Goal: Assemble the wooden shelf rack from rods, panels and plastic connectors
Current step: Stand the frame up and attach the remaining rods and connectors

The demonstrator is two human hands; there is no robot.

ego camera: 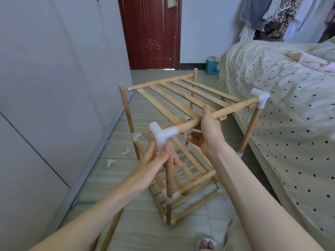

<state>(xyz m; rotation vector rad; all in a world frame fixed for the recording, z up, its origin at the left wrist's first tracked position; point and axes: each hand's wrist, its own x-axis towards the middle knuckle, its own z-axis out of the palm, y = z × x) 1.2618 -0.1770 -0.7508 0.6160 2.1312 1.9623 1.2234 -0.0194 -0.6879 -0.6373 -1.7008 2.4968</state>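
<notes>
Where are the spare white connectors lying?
Two spare connectors lie on the floor left of the rack, near the grey wardrobe.

Right hand (208,131) fingers hidden beneath front rod (233,108)

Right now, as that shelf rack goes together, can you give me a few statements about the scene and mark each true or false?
1. The left hand holds the near white connector. True.
2. The right hand grips the top panel's front rod. True.
3. All four top corners have connectors. False: the two far posts end bare.
4. No spare connectors lie on the floor. False: loose connectors lie by the wardrobe.
</notes>
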